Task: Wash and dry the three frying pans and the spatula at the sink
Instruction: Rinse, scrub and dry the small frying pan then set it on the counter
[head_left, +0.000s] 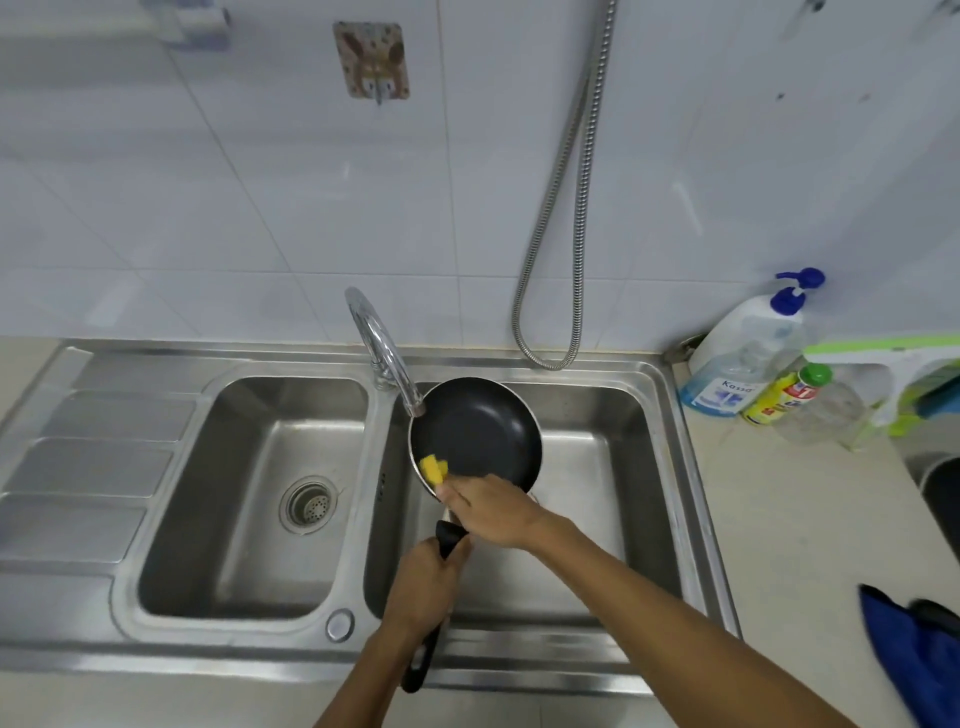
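Frying pan (475, 431), black and non-stick, is being held tilted above the right basin of a steel double sink (660, 447), its bowl facing the viewer just beside the spout of the faucet (382, 348). The left hand (423, 587) is wrapping its grip fully closed around the pan's long black handle (423, 660), probably to steady the pan at an angle so the inside is easy to reach and water can drain into the basin. The right hand (491, 506) is reaching across, its grip closed on a yellow sponge (434, 467) and pressing it against the pan's lower left inner edge, which looks like scrubbing. No water is visibly running. On the surface to the right, two soap bottles (743, 364) are standing near the wall, and a blue cloth (904, 644) is lying close to the front, likely for drying. The other pans and the spatula cannot be clearly seen.
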